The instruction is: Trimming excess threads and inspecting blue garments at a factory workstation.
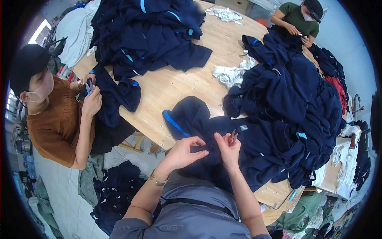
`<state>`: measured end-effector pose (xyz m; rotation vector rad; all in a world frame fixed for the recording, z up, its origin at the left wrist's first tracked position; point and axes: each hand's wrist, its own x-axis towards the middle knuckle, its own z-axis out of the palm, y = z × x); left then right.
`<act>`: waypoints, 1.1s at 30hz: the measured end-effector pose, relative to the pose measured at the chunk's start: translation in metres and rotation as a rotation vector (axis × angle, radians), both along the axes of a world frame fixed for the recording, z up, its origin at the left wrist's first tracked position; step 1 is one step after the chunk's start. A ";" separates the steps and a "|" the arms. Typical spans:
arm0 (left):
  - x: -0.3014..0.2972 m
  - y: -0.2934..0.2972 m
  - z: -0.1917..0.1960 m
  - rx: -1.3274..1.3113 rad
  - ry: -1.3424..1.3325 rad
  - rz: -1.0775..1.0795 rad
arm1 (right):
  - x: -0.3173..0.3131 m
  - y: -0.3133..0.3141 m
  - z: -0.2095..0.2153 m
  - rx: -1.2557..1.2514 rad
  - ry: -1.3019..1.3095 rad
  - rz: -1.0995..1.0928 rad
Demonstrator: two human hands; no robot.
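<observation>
Navy garment (190,112) is spread on the table (157,105) ahead, blue trim (175,122) slanting forward-left, nearer the left hand (186,153), whose grip cannot be told; snips (233,138) are held in the right hand (229,153).

White cloth scraps (231,75), brown-shirted co-worker (59,123), red cloth (337,91), green fabric (296,214)
</observation>
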<state>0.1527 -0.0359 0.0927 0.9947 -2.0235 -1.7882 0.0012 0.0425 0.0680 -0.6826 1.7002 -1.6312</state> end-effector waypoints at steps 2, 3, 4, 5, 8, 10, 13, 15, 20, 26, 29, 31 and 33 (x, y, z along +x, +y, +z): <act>0.003 0.002 -0.013 0.006 0.069 -0.108 | 0.004 0.005 -0.003 0.002 -0.217 -0.060; 0.002 0.004 -0.014 0.011 0.068 -0.108 | 0.005 0.005 -0.004 0.008 -0.218 -0.062; 0.002 0.006 -0.014 0.276 0.145 -0.025 | 0.009 0.006 -0.006 0.003 -0.248 -0.094; 0.001 0.009 -0.014 0.539 0.222 0.061 | 0.011 0.008 -0.007 -0.003 -0.278 -0.127; -0.003 0.010 -0.017 0.696 0.275 0.128 | 0.015 0.015 -0.017 0.051 -0.231 -0.076; -0.004 0.011 -0.020 0.726 0.308 0.139 | 0.012 0.019 -0.017 0.146 -0.200 0.031; -0.004 0.010 -0.021 0.651 0.374 0.097 | 0.000 0.022 -0.018 0.152 -0.067 0.114; -0.004 0.008 -0.020 0.586 0.347 0.079 | -0.004 0.016 0.003 0.071 -0.110 0.049; -0.002 0.007 -0.017 0.500 0.312 0.033 | -0.009 0.010 0.023 -0.127 0.049 0.064; -0.004 0.006 -0.013 0.278 0.297 -0.049 | -0.003 0.016 0.028 0.062 0.345 0.404; -0.011 0.010 -0.007 0.143 0.313 -0.047 | -0.004 0.018 0.020 -0.075 0.472 0.346; -0.013 0.012 -0.006 0.123 0.344 -0.007 | -0.006 0.015 0.026 -0.093 0.600 0.342; -0.013 0.012 -0.007 -0.012 0.220 0.060 | -0.007 0.016 0.039 -0.110 0.729 0.336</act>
